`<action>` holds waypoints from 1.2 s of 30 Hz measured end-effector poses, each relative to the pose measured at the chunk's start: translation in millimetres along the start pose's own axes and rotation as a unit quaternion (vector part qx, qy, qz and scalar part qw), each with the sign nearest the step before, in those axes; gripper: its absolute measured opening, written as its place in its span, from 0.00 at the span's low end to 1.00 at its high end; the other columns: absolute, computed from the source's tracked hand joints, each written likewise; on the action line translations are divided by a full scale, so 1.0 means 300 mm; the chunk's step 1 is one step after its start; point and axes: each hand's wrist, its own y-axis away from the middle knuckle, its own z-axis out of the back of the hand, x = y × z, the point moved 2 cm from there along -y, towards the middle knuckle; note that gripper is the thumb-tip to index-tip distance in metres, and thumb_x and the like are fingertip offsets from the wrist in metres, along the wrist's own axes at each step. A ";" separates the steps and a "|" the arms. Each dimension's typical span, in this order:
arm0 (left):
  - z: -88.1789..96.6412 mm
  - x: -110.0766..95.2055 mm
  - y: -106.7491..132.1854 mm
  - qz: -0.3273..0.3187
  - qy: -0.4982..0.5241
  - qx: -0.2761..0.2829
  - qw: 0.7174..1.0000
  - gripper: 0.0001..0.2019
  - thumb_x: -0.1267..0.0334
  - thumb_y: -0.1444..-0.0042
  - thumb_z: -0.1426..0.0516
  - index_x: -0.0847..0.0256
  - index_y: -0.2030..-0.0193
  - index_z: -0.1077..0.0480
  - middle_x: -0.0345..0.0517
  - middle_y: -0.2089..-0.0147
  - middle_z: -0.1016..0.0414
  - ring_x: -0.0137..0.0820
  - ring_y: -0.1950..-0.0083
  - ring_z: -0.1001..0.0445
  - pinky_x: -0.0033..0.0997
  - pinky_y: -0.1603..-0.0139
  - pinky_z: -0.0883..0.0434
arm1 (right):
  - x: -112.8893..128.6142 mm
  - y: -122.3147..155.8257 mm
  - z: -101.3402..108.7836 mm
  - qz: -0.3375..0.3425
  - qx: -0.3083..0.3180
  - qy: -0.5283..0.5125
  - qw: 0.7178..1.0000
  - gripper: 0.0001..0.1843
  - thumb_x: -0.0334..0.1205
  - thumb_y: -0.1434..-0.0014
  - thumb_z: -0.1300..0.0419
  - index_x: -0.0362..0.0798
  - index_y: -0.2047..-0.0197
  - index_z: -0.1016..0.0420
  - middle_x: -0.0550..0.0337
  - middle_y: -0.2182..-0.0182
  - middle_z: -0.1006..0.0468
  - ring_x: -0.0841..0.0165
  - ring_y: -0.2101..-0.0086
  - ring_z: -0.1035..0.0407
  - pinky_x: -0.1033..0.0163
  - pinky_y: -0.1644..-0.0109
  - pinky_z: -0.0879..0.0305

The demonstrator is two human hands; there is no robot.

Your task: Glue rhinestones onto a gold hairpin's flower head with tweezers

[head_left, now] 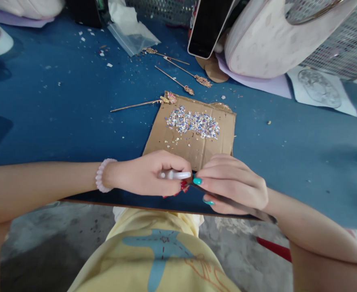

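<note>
My left hand is closed around a small white tube or pen-like tool and also pinches a small red ornament at its fingertips. My right hand, with teal nails, is closed on a thin dark stick whose tip meets the red ornament. Both hands hover over the near edge of a piece of brown cardboard that carries a heap of tiny iridescent flakes.
Several gold hairpin sticks lie beyond the cardboard on the blue table, one with a flower head. A phone, a pale pink bag, a plastic bag and a printed sheet stand at the back.
</note>
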 end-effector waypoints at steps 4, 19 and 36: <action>0.002 -0.001 0.000 0.001 -0.009 -0.004 1.000 0.04 0.72 0.48 0.46 0.62 0.71 0.37 0.33 0.77 0.38 0.20 0.76 0.41 0.18 0.77 0.44 | -0.002 0.002 0.000 -0.006 0.008 0.001 1.000 0.06 0.35 0.35 0.45 0.41 0.62 0.29 0.47 0.69 0.19 0.65 0.67 0.24 0.60 0.65 0.26; 0.004 0.001 0.004 0.000 -0.006 -0.007 1.000 0.05 0.71 0.45 0.46 0.62 0.72 0.37 0.34 0.76 0.36 0.21 0.74 0.38 0.19 0.75 0.42 | -0.004 0.000 -0.009 -0.010 0.001 -0.019 1.000 0.05 0.35 0.35 0.46 0.43 0.60 0.30 0.48 0.69 0.19 0.65 0.67 0.24 0.61 0.66 0.26; 0.011 0.002 0.003 0.000 0.004 -0.001 1.000 0.05 0.74 0.49 0.47 0.62 0.70 0.34 0.33 0.76 0.34 0.20 0.76 0.35 0.17 0.76 0.38 | -0.019 0.007 0.002 -0.019 -0.010 -0.031 0.999 0.07 0.36 0.36 0.45 0.44 0.58 0.28 0.48 0.69 0.19 0.65 0.67 0.24 0.60 0.65 0.25</action>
